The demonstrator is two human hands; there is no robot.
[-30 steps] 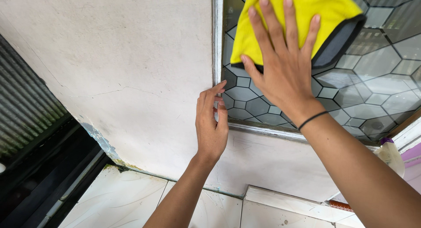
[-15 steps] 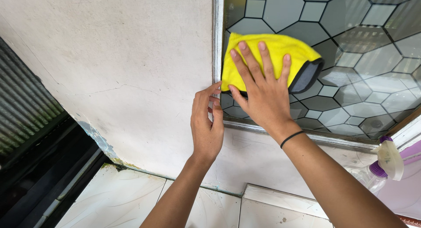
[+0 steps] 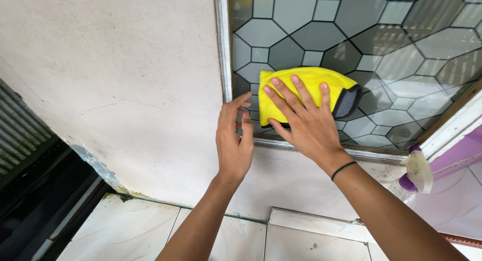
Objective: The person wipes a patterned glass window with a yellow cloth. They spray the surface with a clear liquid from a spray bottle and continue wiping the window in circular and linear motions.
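Right now the right hand [image 3: 309,123] lies flat with fingers spread, pressing a yellow cloth [image 3: 306,92] onto the lower left corner of the patterned glass pane [image 3: 381,45]. The left hand [image 3: 233,140] rests loosely open against the metal frame [image 3: 222,45], holding nothing. I'd judge the wiping midway; how clean the upper glass is, I cannot tell.

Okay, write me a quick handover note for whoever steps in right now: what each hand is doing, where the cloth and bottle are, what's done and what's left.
Right hand: flat on the yellow cloth, pressing it against the patterned glass pane, low near the left corner.
Left hand: open, fingertips at the window frame, holding nothing.
Spray bottle: standing at lower right, untouched.
Done: cannot tell how much glass is wiped.
Left: probably the rest of the pane above and to the right.
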